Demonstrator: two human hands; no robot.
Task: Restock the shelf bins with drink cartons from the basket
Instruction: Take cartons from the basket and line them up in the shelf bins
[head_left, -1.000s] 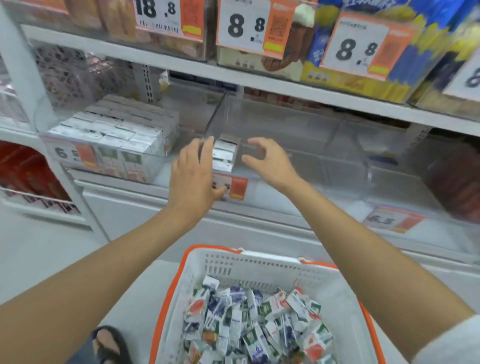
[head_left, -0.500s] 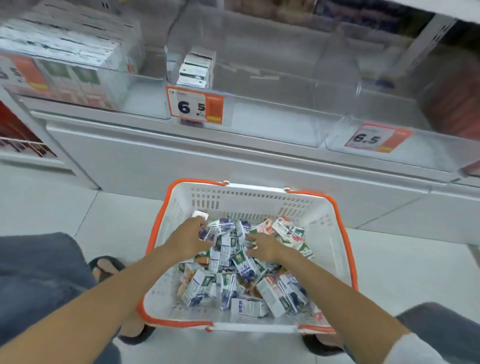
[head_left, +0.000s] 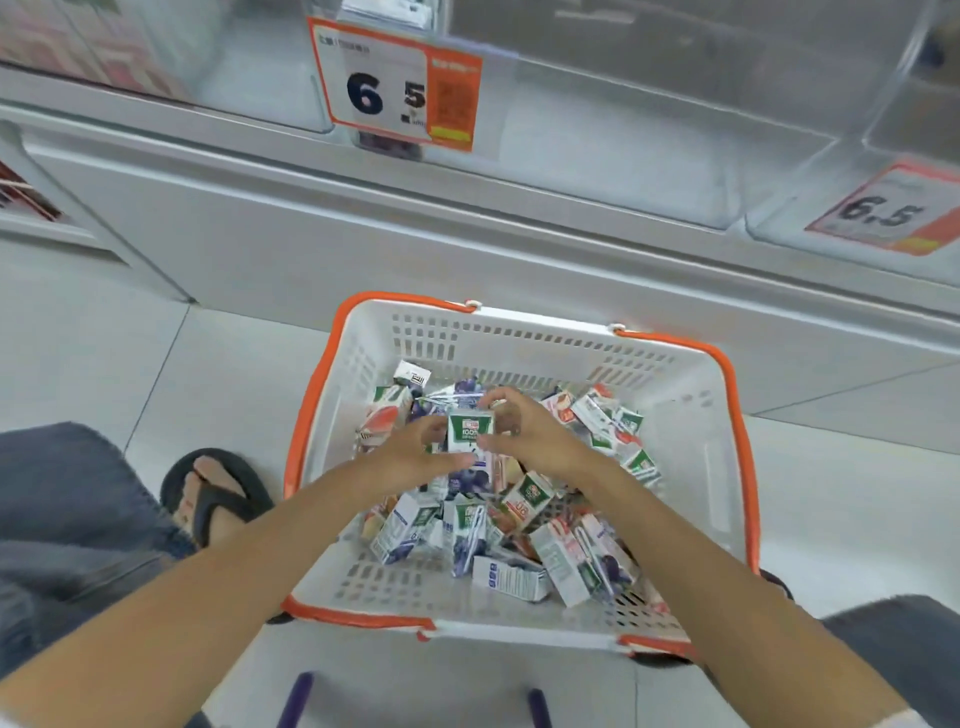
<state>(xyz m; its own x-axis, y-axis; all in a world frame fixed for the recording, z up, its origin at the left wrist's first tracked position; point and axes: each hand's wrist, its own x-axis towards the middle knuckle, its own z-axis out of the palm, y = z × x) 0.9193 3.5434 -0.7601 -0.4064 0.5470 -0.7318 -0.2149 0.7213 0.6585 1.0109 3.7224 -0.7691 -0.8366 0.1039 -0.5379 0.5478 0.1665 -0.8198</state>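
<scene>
over the basket (head_left: 519, 345), hands (head_left: 415, 460) (head_left: 535, 441) round one carton (head_left: 469, 428)

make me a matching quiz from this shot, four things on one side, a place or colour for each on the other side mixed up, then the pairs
1. basket
2. green-label carton
3. black sandal
4. 6 5 price tag

A. on the front of the shelf bin
B. on the floor, left of the basket
C. held between the left hand and the right hand
D. white with an orange rim

Pairs: 1-D, 2-C, 3-B, 4-A
</scene>
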